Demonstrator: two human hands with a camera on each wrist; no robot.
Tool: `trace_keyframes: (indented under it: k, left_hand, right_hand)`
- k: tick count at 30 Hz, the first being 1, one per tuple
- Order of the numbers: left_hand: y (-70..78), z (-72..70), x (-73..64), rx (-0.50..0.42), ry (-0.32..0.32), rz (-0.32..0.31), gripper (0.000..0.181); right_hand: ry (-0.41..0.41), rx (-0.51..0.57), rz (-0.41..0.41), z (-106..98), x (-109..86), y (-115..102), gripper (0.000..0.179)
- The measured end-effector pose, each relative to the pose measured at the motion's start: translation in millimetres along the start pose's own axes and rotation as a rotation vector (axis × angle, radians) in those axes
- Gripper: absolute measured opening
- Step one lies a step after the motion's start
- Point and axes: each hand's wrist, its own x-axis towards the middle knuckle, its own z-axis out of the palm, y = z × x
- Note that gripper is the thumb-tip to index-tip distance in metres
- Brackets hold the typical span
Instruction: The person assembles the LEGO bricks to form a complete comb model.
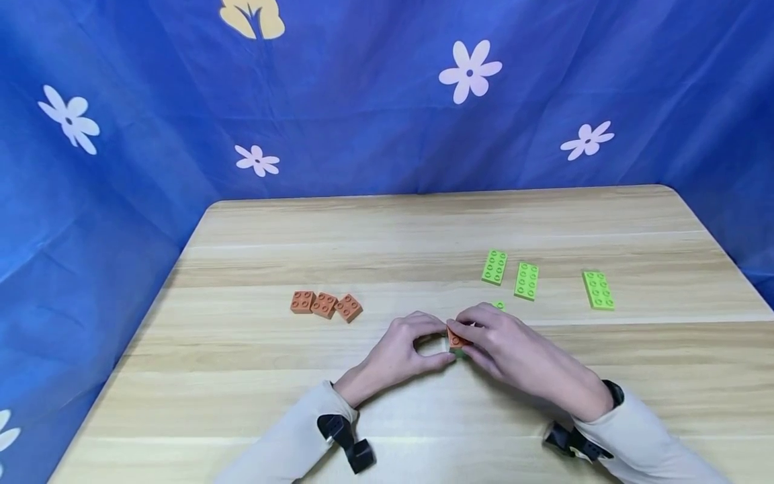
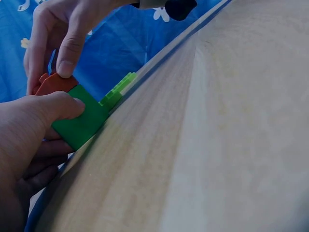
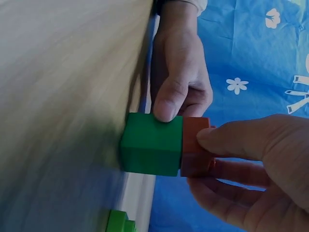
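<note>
A tall green block (image 3: 150, 145) stands on the table with an orange-brown brick (image 3: 190, 145) on its top, the two faces meeting in the right wrist view. My left hand (image 1: 408, 346) grips the green block, thumb against one side and fingers behind it. From the other side, my right hand (image 1: 514, 346) pinches the orange-brown brick between thumb and fingers. Seen from the head view, the fingers cover much of both pieces.
Three orange-brown bricks (image 1: 324, 304) lie side by side on the table, left of the hands. Behind and right of them are flat light green bricks (image 1: 526, 281), one partly hidden by the right hand. A blue flowered cloth (image 1: 375, 101) hangs behind the table.
</note>
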Motion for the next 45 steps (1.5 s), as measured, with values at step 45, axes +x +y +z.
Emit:
trace_keyframes:
  k: [45]
  left_hand:
    - [3.8,1.6,-1.2,0.038,0.05,-0.04,0.037]
  right_hand:
    - [0.226,0.168,0.352,-8,-38.8,39,0.036]
